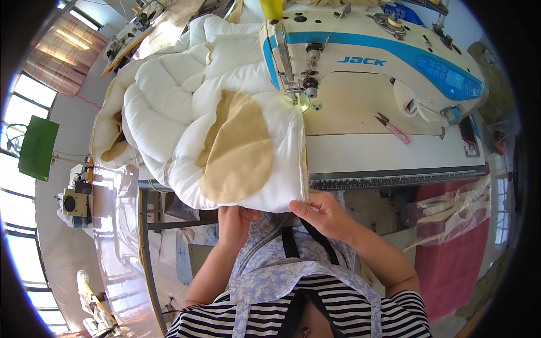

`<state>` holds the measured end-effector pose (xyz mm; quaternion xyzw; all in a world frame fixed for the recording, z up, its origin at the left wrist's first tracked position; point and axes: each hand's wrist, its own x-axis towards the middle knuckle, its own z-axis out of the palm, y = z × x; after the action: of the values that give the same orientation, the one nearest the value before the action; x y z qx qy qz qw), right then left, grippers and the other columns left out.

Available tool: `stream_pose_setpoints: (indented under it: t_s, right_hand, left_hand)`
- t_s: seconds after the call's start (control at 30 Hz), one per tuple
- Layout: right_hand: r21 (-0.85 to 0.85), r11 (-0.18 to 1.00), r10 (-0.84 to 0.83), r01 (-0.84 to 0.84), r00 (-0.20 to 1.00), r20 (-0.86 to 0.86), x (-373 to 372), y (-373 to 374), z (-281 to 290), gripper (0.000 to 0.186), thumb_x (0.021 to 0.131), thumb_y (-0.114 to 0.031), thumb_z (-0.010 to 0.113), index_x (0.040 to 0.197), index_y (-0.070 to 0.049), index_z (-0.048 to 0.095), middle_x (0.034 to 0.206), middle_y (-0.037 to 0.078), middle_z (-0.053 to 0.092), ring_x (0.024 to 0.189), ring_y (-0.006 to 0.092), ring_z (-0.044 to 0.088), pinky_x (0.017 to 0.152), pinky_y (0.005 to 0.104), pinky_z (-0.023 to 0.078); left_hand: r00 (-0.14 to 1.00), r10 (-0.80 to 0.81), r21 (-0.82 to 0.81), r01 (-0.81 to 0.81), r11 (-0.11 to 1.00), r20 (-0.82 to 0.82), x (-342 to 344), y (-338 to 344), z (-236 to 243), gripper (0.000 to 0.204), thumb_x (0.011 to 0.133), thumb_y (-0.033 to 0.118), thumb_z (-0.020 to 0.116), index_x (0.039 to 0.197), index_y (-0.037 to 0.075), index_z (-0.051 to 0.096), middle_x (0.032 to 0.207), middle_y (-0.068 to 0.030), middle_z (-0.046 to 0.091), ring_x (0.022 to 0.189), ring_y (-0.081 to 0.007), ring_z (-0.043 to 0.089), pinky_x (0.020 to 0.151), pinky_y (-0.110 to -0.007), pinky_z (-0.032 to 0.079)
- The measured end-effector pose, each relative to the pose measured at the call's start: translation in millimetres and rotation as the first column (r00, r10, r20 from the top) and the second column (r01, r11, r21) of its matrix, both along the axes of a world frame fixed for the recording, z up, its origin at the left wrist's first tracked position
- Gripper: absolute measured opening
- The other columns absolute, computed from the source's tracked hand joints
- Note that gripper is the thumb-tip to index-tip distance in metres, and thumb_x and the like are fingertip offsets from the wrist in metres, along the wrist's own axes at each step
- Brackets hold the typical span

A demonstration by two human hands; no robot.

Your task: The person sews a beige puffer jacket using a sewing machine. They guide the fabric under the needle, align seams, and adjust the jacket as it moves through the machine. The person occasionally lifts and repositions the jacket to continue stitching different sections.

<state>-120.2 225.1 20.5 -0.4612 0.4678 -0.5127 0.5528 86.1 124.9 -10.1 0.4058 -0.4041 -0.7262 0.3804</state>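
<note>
A white padded fabric piece point(169, 107) spreads over the left of the sewing table, its near end hanging over the front edge. On it lies a tan cloth patch point(239, 155) with a folded left side. My right hand point(322, 215) pinches the near right corner of the padded piece, thumb on top. My left hand point(235, 226) is closed on the near edge, its fingers partly hidden under the fabric. The right-hand edge runs up to the needle area of a white and blue sewing machine point(360, 42), where a small light glows.
Pink-handled thread snips point(397, 130) lie on the machine bed right of the needle. A ruler strip point(389, 179) lines the table's front edge. At lower right, tan strips in clear plastic point(456, 208) lie over pink cloth point(451, 265). Another machine point(75, 203) stands far left.
</note>
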Motion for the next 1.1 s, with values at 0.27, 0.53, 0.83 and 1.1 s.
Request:
stream_pose_setpoints:
  t_s: [0.27,0.53,0.83,1.1]
  right_hand:
    - [0.036,0.988,-0.150,0.149,0.989,0.011,8.7,0.6,-12.0,0.043,0.105,-0.038,0.053,0.110,0.002,0.068,0.080,-0.005,0.054,0.073,0.0048,0.044,0.063,0.0247,0.039]
    - [0.106,0.994,-0.012,-0.010,0.977,0.212,13.6,0.3,-37.8,0.038,0.104,-0.032,0.058,0.119,0.002,0.065,0.086,-0.005,0.057,0.078,0.0049,0.047,0.069,0.0234,0.042]
    - [0.071,0.997,0.026,-0.039,0.984,0.174,4.4,-2.7,-10.7,0.039,0.104,-0.030,0.059,0.125,0.002,0.063,0.104,-0.002,0.065,0.092,0.0049,0.054,0.082,0.0235,0.046]
    - [0.023,1.000,-0.015,0.010,0.969,0.246,12.7,0.0,-12.0,0.038,0.104,-0.029,0.058,0.127,0.001,0.062,0.109,-0.001,0.065,0.098,0.0054,0.056,0.086,0.0238,0.046]
  left_hand:
    - [0.930,0.154,0.112,-0.123,0.986,-0.334,-12.1,-28.7,-2.8,0.053,0.106,0.037,0.047,0.150,0.010,0.036,0.150,-0.0065,0.046,0.136,-0.0261,0.046,0.112,-0.043,0.042]
    - [0.957,0.180,0.027,-0.179,0.984,-0.226,37.6,-31.1,-4.0,0.050,0.106,0.035,0.044,0.148,0.008,0.039,0.148,-0.0090,0.049,0.133,-0.0277,0.050,0.107,-0.046,0.046]
    - [0.955,0.065,0.376,0.051,0.925,-0.288,-22.5,-89.9,-23.6,0.039,0.102,0.031,0.053,0.134,0.008,0.050,0.119,-0.0082,0.063,0.097,-0.0223,0.066,0.078,-0.039,0.056]
    - [0.988,-0.002,0.277,0.045,0.960,-0.154,-26.9,-117.2,-41.3,0.031,0.103,0.029,0.051,0.123,0.006,0.054,0.101,-0.0081,0.063,0.081,-0.0203,0.064,0.064,-0.035,0.053]
